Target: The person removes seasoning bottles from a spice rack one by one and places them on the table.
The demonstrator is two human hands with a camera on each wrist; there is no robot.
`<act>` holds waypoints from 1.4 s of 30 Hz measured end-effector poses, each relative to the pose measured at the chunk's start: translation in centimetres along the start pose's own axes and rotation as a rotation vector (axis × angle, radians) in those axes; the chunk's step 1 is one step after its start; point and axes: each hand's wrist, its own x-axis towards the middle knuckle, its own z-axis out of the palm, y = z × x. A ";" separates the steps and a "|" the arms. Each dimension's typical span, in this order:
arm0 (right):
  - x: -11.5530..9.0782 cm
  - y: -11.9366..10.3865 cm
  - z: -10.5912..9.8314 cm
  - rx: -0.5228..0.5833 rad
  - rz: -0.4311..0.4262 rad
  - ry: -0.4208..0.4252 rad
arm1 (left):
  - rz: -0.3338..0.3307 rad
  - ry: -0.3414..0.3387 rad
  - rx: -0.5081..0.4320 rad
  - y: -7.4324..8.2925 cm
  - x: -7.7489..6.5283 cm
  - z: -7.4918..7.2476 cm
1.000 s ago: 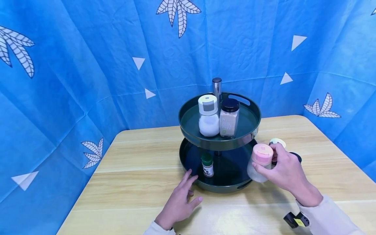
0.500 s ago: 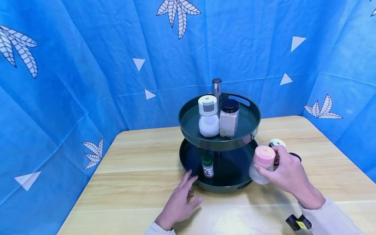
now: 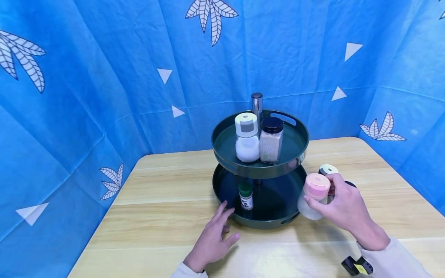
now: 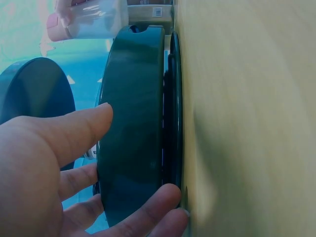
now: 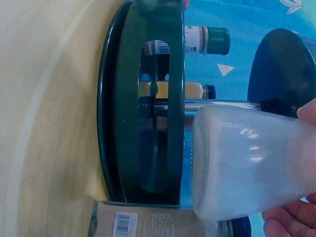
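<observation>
One jar is aloft, and the right hand (image 3: 342,204) has it: the pink-lidded jar (image 3: 314,192), pinched near the top between thumb and curled fingers, the grip drawn in only as far as the jar's width allows. Base down, clear of the surface (image 3: 156,216), its long axis runs close to upright, roughly in line with the rack's post (image 3: 257,103). And here's the relation that counts: the lower tray (image 3: 264,224) lies directly to the jar's left, its rim right by the base; whether they touch, I cannot tell. The upper tray (image 3: 264,170) stands above, also to the left. Down below, a glass bottle (image 5: 153,222) is close alongside that rim. Right hand nearest, no contest! Across the way, the left hand (image 3: 215,236) rests at the lower tray's left front, fingers spread, holding nothing, well apart from the jar.
</observation>
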 end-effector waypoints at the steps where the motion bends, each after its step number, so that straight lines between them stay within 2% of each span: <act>1: 0.0 0.0 0.0 0.000 0.003 -0.001 | 0.001 0.000 0.001 0.0 0.0 0.0; 25: -0.8 1.0 -0.1 -0.007 -0.018 -0.008 | -0.007 -0.001 0.002 -0.1 0.0 0.1; 31: -1.1 1.3 0.0 -0.013 -0.020 -0.011 | 0.010 0.012 0.003 -0.1 0.0 0.1; 42: -1.7 1.6 0.1 -0.009 -0.001 -0.033 | 0.010 0.009 -0.002 0.0 0.0 0.0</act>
